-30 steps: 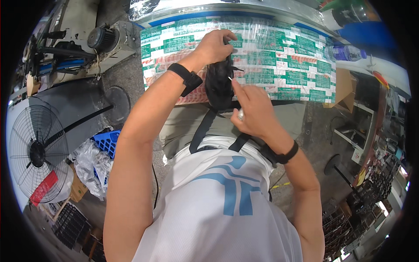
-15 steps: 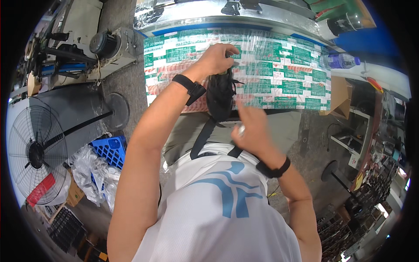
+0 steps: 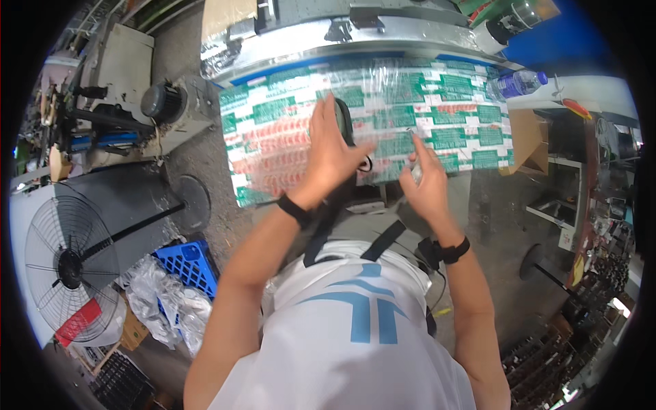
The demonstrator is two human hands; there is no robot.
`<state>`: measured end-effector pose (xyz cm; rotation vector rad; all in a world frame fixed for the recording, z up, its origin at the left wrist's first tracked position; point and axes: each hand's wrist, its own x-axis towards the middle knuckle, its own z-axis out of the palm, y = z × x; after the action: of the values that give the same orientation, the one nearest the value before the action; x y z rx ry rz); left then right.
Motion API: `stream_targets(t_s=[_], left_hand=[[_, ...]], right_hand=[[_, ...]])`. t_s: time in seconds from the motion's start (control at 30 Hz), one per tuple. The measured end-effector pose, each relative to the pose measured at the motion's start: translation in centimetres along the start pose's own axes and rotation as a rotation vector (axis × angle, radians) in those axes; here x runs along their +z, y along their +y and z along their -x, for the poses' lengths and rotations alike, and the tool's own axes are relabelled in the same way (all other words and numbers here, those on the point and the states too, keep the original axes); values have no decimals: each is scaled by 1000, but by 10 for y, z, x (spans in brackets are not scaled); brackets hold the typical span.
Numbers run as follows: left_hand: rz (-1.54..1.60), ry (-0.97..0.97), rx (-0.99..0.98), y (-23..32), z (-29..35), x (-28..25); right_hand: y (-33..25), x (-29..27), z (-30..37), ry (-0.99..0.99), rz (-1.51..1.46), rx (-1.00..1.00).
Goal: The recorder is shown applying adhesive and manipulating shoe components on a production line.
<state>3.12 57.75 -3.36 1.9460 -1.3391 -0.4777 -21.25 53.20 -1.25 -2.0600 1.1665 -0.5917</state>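
Note:
A black lace-up shoe [image 3: 344,117] is held over a worktop [image 3: 465,130] covered in green, white and red printed sheeting under clear film. My left hand [image 3: 329,152] grips it, fingers straight along its left side and thumb reaching across to the right. A dark lace loop [image 3: 367,164] shows by the thumb; the hand hides much of the shoe. To its right, apart from the shoe, my right hand [image 3: 429,183] has its index finger stretched forward. The other fingers curl around a small silvery object [image 3: 415,172], whose kind is unclear.
A purple-capped bottle [image 3: 521,83] lies at the worktop's far right, near a cardboard box [image 3: 529,140]. Beyond the worktop runs a metal machine edge [image 3: 294,51]. At left are a floor fan [image 3: 68,268], a blue crate [image 3: 188,263] with clear plastic, and a motor [image 3: 162,101].
My left hand has come nearer and turned from the shoe's far end to its side. The shoe has tilted. My right hand has moved right and slightly forward, away from the shoe.

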Motion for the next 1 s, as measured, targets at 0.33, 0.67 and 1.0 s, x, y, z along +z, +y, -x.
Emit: stream_targets(t_s=[0.33, 0.67, 1.0], left_hand=[[778, -87, -668, -69, 27, -65], [124, 34, -2, -50, -157, -206], [-575, 114, 422, -94, -415, -159]], right_hand=[[97, 35, -86, 202, 417, -117], [103, 33, -92, 324, 424, -207], [105, 29, -89, 295, 448, -184]])
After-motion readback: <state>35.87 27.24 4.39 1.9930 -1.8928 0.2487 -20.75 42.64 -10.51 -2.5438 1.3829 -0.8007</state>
